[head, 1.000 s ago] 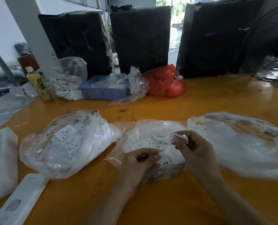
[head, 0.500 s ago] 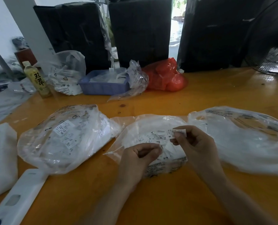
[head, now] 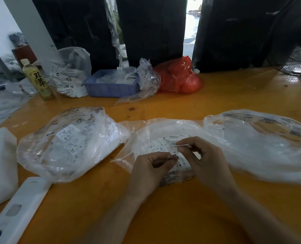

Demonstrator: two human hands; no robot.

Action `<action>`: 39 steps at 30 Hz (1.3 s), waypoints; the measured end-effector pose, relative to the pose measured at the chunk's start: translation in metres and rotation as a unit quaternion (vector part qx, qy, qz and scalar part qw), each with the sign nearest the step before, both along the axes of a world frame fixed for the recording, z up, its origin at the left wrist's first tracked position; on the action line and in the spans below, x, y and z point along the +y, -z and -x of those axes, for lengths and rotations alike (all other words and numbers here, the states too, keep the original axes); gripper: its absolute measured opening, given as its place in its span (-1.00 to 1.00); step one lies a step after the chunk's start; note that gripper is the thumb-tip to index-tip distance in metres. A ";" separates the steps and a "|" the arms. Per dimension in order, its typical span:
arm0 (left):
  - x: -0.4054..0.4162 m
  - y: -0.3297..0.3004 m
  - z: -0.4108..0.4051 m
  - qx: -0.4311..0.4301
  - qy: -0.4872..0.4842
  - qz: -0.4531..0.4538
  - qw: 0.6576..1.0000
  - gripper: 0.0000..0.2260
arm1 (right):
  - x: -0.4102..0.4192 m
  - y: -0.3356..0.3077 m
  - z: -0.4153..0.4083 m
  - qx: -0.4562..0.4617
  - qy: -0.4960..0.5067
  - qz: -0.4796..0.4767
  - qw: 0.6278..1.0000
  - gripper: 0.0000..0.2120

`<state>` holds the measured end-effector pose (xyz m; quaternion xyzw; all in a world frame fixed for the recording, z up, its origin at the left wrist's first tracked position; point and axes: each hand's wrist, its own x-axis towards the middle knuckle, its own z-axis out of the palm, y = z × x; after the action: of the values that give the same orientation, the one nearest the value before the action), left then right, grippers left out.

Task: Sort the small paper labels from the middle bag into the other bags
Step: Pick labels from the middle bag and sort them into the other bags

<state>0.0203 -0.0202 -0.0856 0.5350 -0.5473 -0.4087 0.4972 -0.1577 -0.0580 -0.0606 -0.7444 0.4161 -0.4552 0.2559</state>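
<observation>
Centrally, both hands' grips — left hand [head: 152, 167], right hand [head: 205, 160] — pinching printed paper labels [head: 167, 147]; bottle [head: 38, 80] marked "双萃".

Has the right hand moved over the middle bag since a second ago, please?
Yes. The right hand has drawn in toward the left hand, its label now nearer the middle bag's centre.

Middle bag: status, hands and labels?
Both hands over the middle bag. Right hand and left hand pinch one paper label between them. Side bags clear either side; nothing blocking.
</observation>
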 end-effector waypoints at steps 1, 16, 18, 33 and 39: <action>0.000 0.000 0.000 -0.008 0.001 0.005 1.000 -0.80 | -0.001 0.001 0.000 0.011 0.001 0.015 1.000 -0.78; 0.000 -0.002 0.000 0.079 -0.021 -0.035 0.996 -0.87 | -0.009 0.007 0.008 0.090 0.019 -0.031 0.995 -0.68; 0.001 -0.003 0.000 0.089 -0.022 -0.034 0.995 -0.86 | -0.009 0.007 0.006 0.058 0.028 -0.036 0.997 -0.77; -0.002 -0.005 -0.002 0.146 -0.057 -0.053 0.986 -0.83 | -0.002 0.006 0.000 -0.033 0.019 -0.087 0.995 -0.87; -0.003 -0.006 -0.003 0.172 -0.065 -0.063 0.981 -0.73 | 0.004 0.003 -0.004 -0.021 -0.055 -0.124 0.991 -0.88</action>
<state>0.0233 -0.0231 -0.0795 0.5212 -0.3905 -0.4955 0.5747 -0.1539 -0.0537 -0.0639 -0.7187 0.4222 -0.4012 0.3797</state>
